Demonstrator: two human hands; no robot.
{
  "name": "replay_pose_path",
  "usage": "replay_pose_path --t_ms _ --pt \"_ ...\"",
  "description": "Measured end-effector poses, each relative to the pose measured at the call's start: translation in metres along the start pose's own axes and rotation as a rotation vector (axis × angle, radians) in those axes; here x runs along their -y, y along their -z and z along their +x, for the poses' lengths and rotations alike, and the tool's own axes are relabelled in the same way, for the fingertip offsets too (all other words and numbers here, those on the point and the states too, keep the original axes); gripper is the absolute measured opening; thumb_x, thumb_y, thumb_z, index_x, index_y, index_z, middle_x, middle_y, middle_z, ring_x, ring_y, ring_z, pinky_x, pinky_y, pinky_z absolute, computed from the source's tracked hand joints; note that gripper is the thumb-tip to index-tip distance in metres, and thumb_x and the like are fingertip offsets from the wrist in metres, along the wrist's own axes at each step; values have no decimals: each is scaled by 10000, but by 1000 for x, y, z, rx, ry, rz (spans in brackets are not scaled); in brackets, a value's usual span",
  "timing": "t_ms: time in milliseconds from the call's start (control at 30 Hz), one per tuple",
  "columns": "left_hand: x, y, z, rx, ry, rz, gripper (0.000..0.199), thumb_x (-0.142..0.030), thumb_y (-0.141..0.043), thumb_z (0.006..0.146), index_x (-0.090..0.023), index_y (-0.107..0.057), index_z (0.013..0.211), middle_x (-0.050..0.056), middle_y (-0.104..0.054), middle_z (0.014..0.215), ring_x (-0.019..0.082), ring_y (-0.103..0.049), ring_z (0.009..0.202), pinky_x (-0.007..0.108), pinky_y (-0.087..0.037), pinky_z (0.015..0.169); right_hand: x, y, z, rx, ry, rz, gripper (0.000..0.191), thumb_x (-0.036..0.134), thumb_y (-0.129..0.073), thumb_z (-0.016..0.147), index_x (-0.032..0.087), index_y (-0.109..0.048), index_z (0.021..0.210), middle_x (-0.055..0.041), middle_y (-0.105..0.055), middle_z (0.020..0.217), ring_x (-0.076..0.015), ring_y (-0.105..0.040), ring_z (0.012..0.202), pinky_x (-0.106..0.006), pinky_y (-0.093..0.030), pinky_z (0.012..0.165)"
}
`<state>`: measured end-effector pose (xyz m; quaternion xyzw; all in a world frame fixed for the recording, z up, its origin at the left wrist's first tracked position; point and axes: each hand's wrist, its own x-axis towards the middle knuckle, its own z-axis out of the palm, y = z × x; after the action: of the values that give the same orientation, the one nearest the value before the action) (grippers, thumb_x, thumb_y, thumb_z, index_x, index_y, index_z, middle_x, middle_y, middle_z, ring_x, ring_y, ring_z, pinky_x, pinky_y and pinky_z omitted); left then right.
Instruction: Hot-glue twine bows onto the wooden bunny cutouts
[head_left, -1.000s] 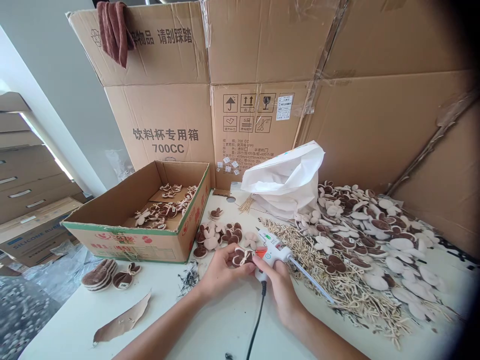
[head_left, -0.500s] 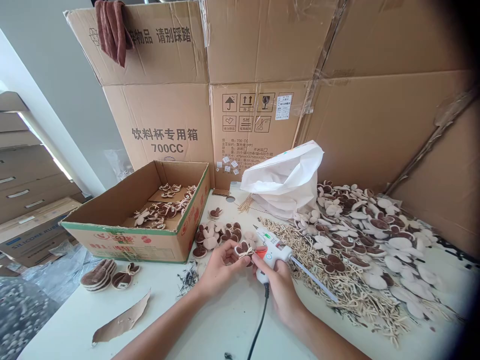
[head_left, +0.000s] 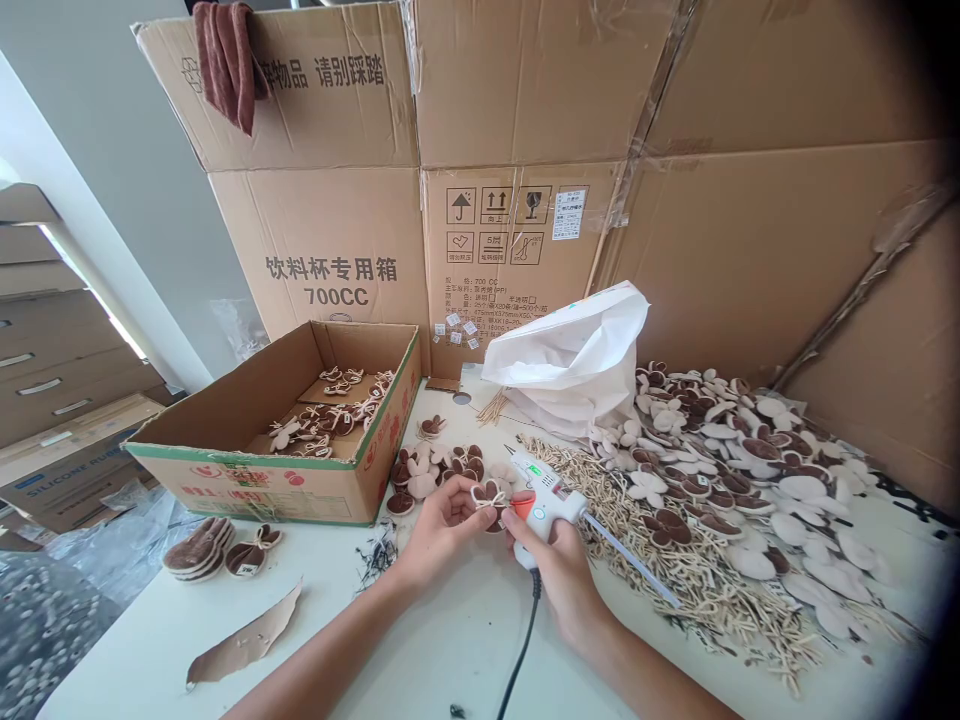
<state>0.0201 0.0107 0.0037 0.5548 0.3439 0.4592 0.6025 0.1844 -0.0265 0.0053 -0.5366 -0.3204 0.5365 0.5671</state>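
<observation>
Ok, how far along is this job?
Likely done: the tied pieces in the box. In hand: a bowed piece in the left hand, glue gun in the right hand. Apparently left: the pile and cords on the right. Total unclear.

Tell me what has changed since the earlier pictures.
The brown piece in the left hand has risen slightly. The glue gun in the right hand has tilted a little, its cord end shifting right. Nothing was newly grasped or let go. The open box and white bag stayed put.
</observation>
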Motion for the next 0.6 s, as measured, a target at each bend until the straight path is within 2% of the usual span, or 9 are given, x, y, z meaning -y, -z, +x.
replay_pose_path --t_ms 133,333,400,500,600 --pt "-1 0 -1 8 5 -3 320 -445 -745 879 -170 -608 971 50 -708 877 168 -651 816 265 -481 735 4 -2 -2 7 19 -18 539 502 -901 654 198 -713 1058 -45 -724 781 -229 -632 705 -339 -481 637" --pt "-5 -1 -1 70 41 -15 315 -458 -707 903 -175 -571 913 39 -694 843 167 -659 775 268 -478 715 8 -6 -6 12 12 -28 531 526 -892 642 184 -719 1010 -63 -726 757 -246 -647 707 -337 -477 588" --pt "-2 0 -1 41 16 71 311 -459 -684 917 -181 -579 1007 26 -678 815 163 -644 761 268 -474 711 8 -5 -6 9 12 -34 513 513 -897 641 188 -715 994 -48 -714 741 -227 -631 673 -332 -474 583" --pt "2 1 -2 -75 -128 331 352 -435 -659 930 -208 -542 1172 6 -658 817 164 -617 755 273 -464 705 5 -3 -3 -3 6 -36 519 495 -906 635 197 -709 1011 -30 -699 735 -208 -607 645 -329 -470 582" --pt "2 1 -4 -115 -260 553 282 -385 -621 949 -235 -553 1178 24 -677 930 166 -608 767 286 -466 726 2 -1 0 15 -2 -18 531 486 -910 635 200 -703 1032 -23 -693 749 -197 -590 652 -326 -469 596"
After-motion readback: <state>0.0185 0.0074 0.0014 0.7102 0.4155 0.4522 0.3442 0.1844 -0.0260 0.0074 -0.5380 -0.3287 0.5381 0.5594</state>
